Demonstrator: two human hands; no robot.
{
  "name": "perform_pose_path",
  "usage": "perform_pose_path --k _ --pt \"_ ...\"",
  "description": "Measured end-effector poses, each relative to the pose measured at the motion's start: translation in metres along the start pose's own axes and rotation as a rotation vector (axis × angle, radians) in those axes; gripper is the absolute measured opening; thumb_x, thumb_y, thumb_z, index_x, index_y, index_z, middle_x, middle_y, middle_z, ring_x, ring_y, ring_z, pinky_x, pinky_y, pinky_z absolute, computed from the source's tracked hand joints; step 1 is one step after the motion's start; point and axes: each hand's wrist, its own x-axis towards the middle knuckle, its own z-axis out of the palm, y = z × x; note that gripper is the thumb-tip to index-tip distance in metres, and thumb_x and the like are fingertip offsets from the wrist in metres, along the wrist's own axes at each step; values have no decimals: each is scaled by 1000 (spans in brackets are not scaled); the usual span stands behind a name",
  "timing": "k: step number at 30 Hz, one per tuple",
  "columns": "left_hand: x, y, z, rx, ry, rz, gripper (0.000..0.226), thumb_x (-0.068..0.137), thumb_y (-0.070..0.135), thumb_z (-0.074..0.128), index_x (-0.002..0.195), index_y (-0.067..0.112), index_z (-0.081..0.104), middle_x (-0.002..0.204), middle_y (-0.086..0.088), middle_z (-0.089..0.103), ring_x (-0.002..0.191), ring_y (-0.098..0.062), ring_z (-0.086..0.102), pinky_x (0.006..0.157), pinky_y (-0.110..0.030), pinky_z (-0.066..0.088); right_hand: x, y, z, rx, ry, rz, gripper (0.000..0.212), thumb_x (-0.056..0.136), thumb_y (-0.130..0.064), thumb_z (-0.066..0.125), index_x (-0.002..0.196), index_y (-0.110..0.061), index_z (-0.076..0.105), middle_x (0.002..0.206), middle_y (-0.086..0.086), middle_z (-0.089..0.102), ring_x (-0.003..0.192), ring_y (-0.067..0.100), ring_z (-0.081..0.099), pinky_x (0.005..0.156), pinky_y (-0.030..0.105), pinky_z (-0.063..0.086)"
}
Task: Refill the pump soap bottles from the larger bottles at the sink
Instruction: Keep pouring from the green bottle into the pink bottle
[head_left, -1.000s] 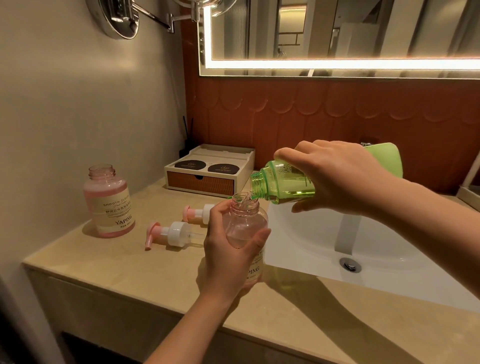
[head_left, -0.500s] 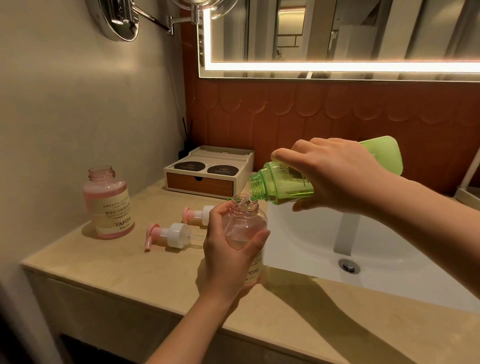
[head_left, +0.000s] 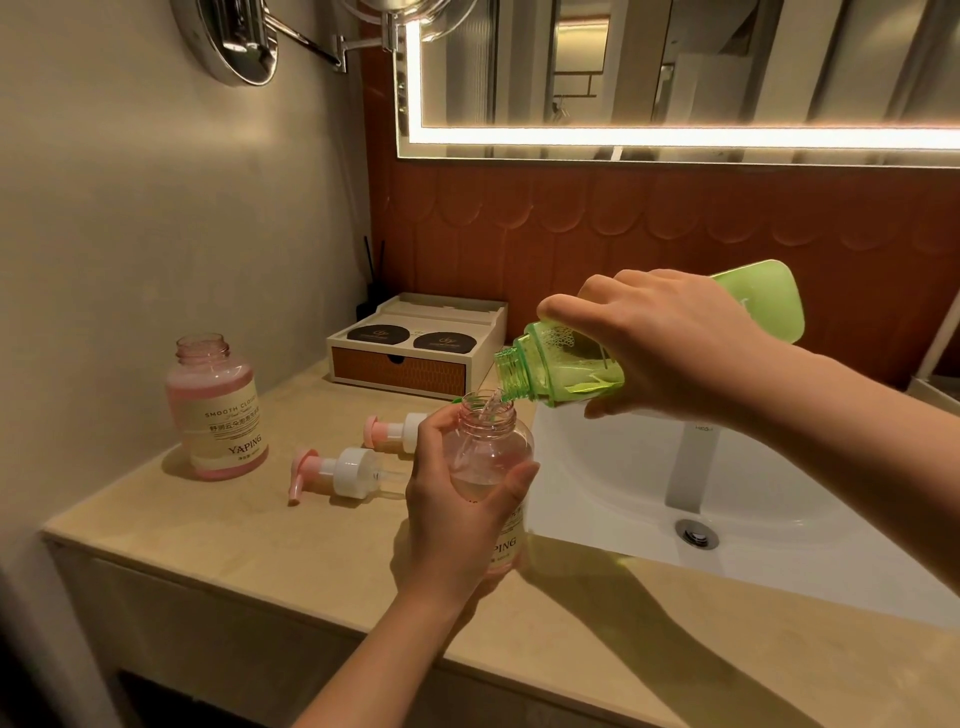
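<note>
Pouring now: the right hand (head_left: 670, 353) has its fingers wrapped round the tipped green bottle (head_left: 561, 371), and a thin stream falls into the open pink bottle (head_left: 493, 457). The left hand (head_left: 457, 514) grips that bottle over the desk (head_left: 260, 551), just left of the sink (head_left: 623, 483). 2 pump heads (head_left: 337, 473) lie just left; another pink bottle (head_left: 215, 410) stands far left.

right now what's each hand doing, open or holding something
left hand: grips the clear pink plastic soap bottle, which is uncapped
right hand: grips the tilted translucent green plastic bottle, pouring into the pink one
</note>
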Motion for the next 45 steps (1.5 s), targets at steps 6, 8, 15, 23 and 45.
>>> perform_pose_path --k 6,8,15,23,45 --pt "0 0 0 -8 1 6 82 53 84 55 119 39 37 117 13 56 105 -6 58 69 -12 42 1 0 -3 -8 4 -12 88 69 -60 68 139 -28 26 118 1 53 98 21 54 79 32 47" --pt "0 0 0 -8 -1 6 81 54 83 55 119 38 37 117 14 56 106 -5 58 69 -10 42 3 0 -4 -17 8 -19 88 69 -60 68 139 -28 26 118 1 54 98 21 54 80 33 47" --pt "0 0 -1 -18 2 19 77 55 76 61 118 38 39 115 14 57 106 -5 58 70 -10 45 7 -1 -7 -64 23 -46 89 68 -59 70 139 -29 25 119 1 54 100 22 55 82 34 47" --pt "0 4 -2 -39 -3 29 64 64 55 74 115 38 39 114 13 56 106 -3 56 74 -2 42 12 -4 -14 -141 45 -115 87 72 -57 68 139 -29 20 122 1 51 104 22 53 85 32 43" --pt "0 8 -1 -79 -27 -1 63 54 59 66 109 42 38 107 25 53 101 17 51 71 0 42 22 -20 -26 -340 59 -222 66 85 -31 63 136 -22 22 123 13 47 112 33 49 100 42 38"
